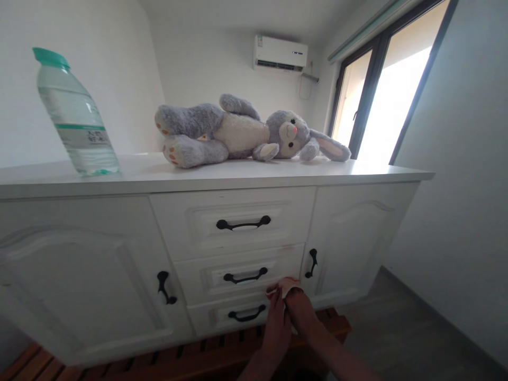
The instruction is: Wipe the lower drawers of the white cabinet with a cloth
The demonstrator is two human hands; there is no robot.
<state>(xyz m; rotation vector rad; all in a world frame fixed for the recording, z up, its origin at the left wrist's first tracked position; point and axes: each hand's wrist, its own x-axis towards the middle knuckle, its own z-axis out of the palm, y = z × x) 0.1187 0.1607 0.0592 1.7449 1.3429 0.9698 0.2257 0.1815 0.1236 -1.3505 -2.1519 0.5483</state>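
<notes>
1. I am watching the left hand (pixel 277 325) and right hand (pixel 300 312) meeting low in front of the white cabinet (pixel 79 275).
2. Both sets of fingers are pinching a small pale cloth (pixel 286 286), pressing it against the drawer fronts just beside the lower drawer's black handle (pixel 246 316).
3. A plush rabbit (pixel 246 132) is lying on the counter (pixel 246 172), with a water bottle (pixel 73 116) standing well apart.

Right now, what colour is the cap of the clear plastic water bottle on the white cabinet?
The cap is teal green, seen best in the head view.
</notes>
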